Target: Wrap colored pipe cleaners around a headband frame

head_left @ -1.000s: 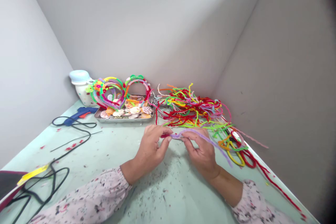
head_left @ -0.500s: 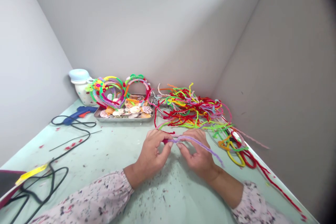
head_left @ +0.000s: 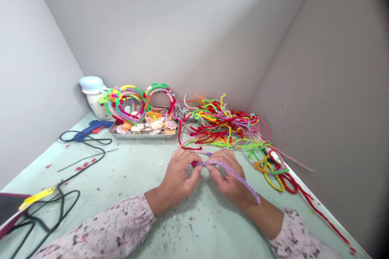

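Note:
A purple pipe cleaner (head_left: 235,175) is pinched between my two hands over the middle of the table. My left hand (head_left: 181,172) grips it between thumb and index finger, and a small dark red bit (head_left: 193,164) shows at those fingertips. Close beside it, my right hand (head_left: 226,172) pinches the purple strand too, whose long free end lies across the back of this hand toward the wrist. A pale pink and purple length shows behind the fingertips. The curled fingers hide the rest of the piece.
A metal tray (head_left: 146,136) of seashells stands at the back, with colourful pipe-cleaner headbands (head_left: 127,105) on it. Right of it lies a tangled pipe-cleaner pile (head_left: 225,123). A blue glue gun (head_left: 91,129), black cord (head_left: 75,176) and white jar (head_left: 96,101) are at left.
My right fingertips have come back onto the purple strand near my left fingertips. The strand's free end has dropped closer to my right wrist.

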The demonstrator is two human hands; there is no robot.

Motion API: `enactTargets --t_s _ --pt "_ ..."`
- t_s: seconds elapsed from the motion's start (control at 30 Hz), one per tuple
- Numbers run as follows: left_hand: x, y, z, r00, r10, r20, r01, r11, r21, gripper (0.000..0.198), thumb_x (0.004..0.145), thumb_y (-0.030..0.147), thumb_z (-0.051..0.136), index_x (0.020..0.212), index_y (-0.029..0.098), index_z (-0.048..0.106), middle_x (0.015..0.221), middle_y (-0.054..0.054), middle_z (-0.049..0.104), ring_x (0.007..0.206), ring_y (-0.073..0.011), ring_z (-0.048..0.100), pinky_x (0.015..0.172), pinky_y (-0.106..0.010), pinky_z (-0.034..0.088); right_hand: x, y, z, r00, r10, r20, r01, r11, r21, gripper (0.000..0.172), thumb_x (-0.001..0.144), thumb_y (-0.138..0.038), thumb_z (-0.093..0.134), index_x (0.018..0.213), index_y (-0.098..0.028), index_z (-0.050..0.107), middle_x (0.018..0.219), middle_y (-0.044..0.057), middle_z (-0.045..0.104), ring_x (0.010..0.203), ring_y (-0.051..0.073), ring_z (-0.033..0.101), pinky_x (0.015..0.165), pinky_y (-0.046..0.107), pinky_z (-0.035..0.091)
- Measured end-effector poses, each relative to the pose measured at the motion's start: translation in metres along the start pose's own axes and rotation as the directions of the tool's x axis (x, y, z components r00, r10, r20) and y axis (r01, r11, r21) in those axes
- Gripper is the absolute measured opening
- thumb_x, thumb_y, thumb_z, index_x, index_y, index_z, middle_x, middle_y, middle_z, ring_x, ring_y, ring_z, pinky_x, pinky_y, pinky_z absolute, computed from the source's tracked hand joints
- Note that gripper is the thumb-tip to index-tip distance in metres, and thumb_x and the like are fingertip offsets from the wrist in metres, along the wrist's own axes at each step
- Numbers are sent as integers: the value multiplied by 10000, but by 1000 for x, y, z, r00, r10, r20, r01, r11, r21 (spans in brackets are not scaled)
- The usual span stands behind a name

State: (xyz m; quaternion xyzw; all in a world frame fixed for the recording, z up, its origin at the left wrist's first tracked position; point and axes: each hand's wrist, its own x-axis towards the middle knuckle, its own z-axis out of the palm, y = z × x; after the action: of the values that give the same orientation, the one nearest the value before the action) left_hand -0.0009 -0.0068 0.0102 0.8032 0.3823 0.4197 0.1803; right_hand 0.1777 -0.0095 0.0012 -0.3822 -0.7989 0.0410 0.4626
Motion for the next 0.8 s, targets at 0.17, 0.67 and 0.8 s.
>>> enactTargets --t_s 0.17,0.67,0.8 --pt "0 0 0 1000 -5 -15 5 1000 1 97 834 185 509 861 188 602 791 -32 599 813 -193 530 794 -354 389 1 -1 -1 1000 3 24 -3 1000 23 89 847 -163 531 883 -224 585 817 32 632 829 198 588 792 376 439" --pt "0 -2 0 1000 -9 1 9 1000 19 117 842 204 492 851 199 609 783 -30 609 798 -191 534 783 -344 385 0 1 1 999 14 42 -15 999 35 107 843 -161 520 886 -228 592 832 36 632 847 201 593 793 372 460" --pt "0 -1 0 1000 -15 15 14 999 28 117 842 199 495 850 195 612 770 -25 605 784 -185 528 771 -341 382 0 1 0 999 6 54 -8 999 47 106 843 -148 525 886 -227 582 828 36 623 857 200 582 798 375 456"
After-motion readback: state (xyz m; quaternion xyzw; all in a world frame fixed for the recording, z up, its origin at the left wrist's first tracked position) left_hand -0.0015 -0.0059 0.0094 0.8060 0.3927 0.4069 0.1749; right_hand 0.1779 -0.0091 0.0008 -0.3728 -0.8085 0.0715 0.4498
